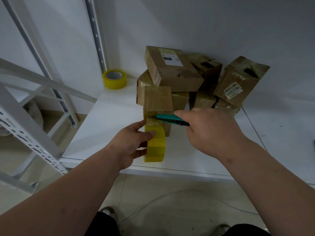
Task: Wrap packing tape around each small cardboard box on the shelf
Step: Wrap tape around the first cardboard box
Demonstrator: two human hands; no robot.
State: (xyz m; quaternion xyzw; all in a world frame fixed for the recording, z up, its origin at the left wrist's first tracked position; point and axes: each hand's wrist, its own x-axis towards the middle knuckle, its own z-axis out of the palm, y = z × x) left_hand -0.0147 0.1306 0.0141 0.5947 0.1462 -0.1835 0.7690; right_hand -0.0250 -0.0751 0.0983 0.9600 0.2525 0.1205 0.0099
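Your left hand (131,143) holds the yellow tape roll (156,144), fingers curled round its edge, near the front of the white shelf (105,126). Your right hand (211,132) grips a teal cutter (168,118), its tip on the tape at the small cardboard box (157,103) just behind the roll. Behind that box sits a pile of boxes (187,77). A second tape roll (114,79) lies flat in the back left corner.

White wall (204,23), tiled floor (170,201) (beige), metal racking (25,126).
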